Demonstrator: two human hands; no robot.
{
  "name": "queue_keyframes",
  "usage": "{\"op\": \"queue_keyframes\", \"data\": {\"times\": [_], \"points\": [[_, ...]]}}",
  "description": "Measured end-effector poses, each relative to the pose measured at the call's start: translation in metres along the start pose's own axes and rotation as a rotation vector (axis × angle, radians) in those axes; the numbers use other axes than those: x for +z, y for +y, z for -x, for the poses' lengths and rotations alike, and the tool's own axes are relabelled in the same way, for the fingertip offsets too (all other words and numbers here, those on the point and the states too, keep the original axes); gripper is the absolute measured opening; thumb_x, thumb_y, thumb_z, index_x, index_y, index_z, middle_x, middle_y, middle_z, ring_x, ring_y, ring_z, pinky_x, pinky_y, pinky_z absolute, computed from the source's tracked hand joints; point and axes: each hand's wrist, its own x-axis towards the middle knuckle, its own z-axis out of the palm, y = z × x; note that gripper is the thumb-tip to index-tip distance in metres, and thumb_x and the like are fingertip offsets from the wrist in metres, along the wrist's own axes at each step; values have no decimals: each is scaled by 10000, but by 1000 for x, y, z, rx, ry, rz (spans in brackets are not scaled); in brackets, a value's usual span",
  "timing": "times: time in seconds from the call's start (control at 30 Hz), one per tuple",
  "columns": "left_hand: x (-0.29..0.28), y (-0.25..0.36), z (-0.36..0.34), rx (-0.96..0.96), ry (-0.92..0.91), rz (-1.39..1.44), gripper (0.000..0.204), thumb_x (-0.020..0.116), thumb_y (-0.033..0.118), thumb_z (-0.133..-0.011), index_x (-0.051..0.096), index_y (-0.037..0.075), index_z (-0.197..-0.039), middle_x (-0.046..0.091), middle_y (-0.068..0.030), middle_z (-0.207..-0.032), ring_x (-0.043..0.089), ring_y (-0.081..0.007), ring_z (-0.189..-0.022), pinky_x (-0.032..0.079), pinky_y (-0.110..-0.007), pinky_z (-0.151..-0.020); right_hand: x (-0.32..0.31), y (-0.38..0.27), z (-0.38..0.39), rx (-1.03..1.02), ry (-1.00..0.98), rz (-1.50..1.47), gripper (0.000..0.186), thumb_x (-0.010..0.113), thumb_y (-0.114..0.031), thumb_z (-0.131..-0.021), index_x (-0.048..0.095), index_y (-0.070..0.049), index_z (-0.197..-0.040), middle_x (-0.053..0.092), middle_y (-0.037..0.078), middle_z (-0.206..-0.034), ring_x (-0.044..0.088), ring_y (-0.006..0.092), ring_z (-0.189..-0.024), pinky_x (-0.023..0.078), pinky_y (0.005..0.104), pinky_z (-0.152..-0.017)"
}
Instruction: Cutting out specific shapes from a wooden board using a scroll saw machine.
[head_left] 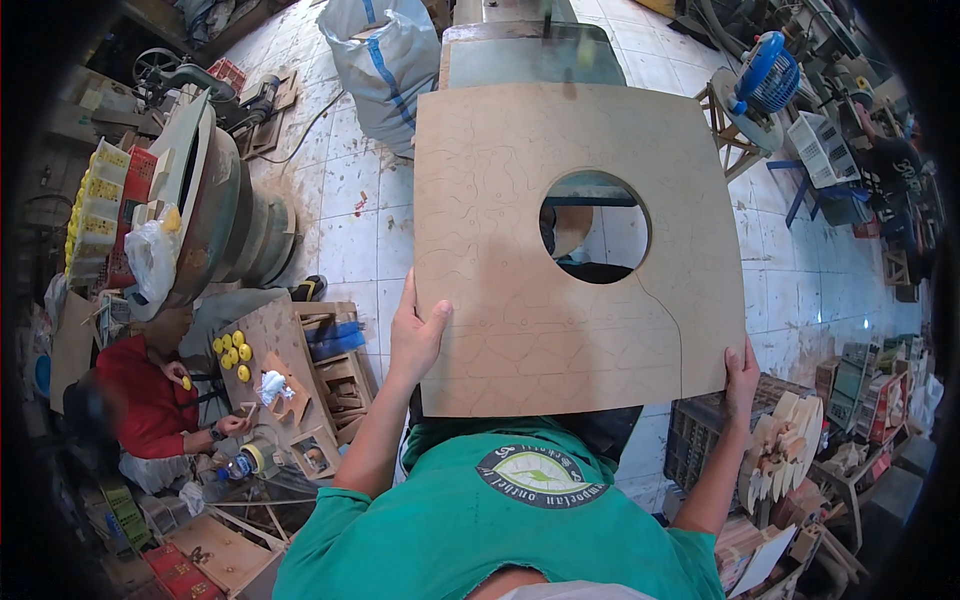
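Two bare hands grip one brown board (pixel 480 230) in the head view.
The left hand (pixel 418 338) is closed on the board's left edge, thumb at the upper face; the right hand (pixel 741 378) clasps the right edge near the lower corner, and the fingers underneath are hidden. The board spans the space before the green shirt (pixel 430 520), with a round opening right of its middle and faint curved outlines on its face. Beyond its left side stands a white sack (pixel 380 85); at left, a co-worker in red (pixel 150 400) holds a small yellow piece (pixel 187 383).
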Motion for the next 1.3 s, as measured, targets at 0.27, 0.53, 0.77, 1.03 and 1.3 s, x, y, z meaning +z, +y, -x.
{"op": "queue_keyframes", "data": {"times": [0.27,0.53,0.77,1.03,1.3], "points": [[3,2,-2,25,6,-3,718,632,166,-962,246,-27,-1537,528,-173,-1397,544,-206,-1242,430,-334,-1049,-1,0,-6,-15,-14,13,634,676,-246,-959,425,46,-1463,568,122,-1367,552,188,-1214,422,317,-1051],[5,6,-5,24,-14,-4,736,635,176,-960,232,-36,-1539,508,-180,-1417,524,-212,-1268,420,-338,-1060,-4,3,-13,-4,-11,-26,617,667,-224,-961,427,46,-1461,567,128,-1367,547,192,-1222,423,319,-1050],[11,-15,-5,42,22,16,750,637,172,-953,222,-41,-1541,517,-188,-1412,534,-219,-1265,424,-333,-1056,-12,2,-27,-14,-10,46,590,649,-188,-962,432,49,-1457,570,133,-1363,547,193,-1222,420,321,-1054],[19,-1,-6,45,33,-13,749,636,156,-945,227,-30,-1544,541,-191,-1390,564,-216,-1233,444,-333,-1037,-7,-10,-31,5,-22,34,609,668,-215,-946,447,44,-1452,581,127,-1359,558,183,-1204,424,319,-1046],[19,-8,-10,19,35,-18,744,636,153,-945,233,-31,-1544,536,-188,-1394,557,-217,-1238,437,-336,-1045,-13,-7,-39,-1,-46,109,573,660,-246,-955,485,44,-1418,631,108,-1264,586,164,-1111,448,303,-987]]}}
